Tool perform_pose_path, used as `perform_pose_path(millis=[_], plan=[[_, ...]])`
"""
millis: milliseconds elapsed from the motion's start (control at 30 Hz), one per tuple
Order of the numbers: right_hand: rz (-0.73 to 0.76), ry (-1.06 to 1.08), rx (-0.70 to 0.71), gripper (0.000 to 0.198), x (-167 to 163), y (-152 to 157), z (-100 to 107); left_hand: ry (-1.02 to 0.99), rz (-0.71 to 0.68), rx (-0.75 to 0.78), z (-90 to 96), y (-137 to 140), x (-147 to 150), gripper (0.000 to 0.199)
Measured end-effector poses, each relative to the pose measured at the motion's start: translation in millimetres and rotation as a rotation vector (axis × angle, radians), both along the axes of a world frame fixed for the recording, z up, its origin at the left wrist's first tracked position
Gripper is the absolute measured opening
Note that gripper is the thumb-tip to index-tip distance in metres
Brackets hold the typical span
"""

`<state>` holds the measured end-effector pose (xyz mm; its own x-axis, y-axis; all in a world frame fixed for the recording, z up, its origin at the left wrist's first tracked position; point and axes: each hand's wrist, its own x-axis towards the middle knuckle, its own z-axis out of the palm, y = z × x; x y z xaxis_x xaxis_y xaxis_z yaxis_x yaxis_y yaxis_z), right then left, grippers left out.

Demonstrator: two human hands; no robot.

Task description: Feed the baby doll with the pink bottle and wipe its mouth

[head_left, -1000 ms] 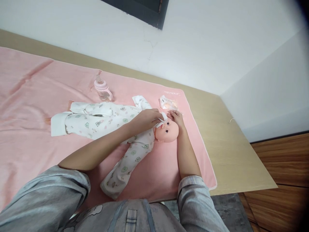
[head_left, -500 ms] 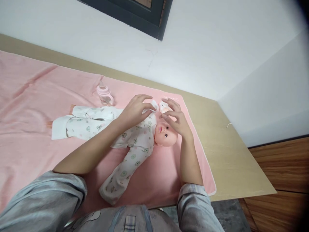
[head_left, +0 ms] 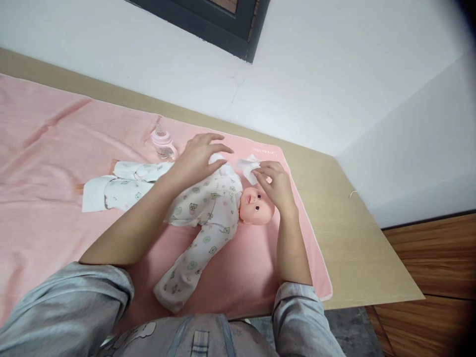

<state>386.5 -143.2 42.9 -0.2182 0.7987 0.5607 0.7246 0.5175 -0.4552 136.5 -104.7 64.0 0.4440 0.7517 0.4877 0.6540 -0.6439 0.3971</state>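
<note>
Doll is on its back on the pink blanket, head toward the bench's R end, feet pointing L, near sleeve stretched out toward the near edge. The person's R hand is by the far side of the head, thumb + fingertips pinching a crumpled white tissue; looks apart from the face to me, tho hard to judge the height. L hand is over the chest area, fingers spread, nothing in it that I can see; can't tell if the thumb touches the clothing below. Baby bottle sits nr the far edge, beyond the legs, neither hand on it. Step in hand, I'd say: handling the tissue w/ the R alone, L free. Next move prob. calls for a light pinch + steady R wrist, as thin stuff like that likely bunches or drags.
</note>
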Motion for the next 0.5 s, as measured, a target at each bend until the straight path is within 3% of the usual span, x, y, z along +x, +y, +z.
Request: perform_pose_path(millis=[167, 333, 500], plan=[[-0.197, 0.227, -0.068, 0.016, 36, 18, -13, -0.1, 0.185, 0.028, 10.8, 20, -45, 0.03], [-0.392, 0.342, -0.163, 0.019, 68, 38, -38, -0.226, 0.427, -0.01, 6.0, 36, -93, 0.041], [-0.289, 0.545, -0.243, 0.044, 66, 49, -59, -0.26, 0.587, -0.13, -0.4, 45, -116, 0.044]])
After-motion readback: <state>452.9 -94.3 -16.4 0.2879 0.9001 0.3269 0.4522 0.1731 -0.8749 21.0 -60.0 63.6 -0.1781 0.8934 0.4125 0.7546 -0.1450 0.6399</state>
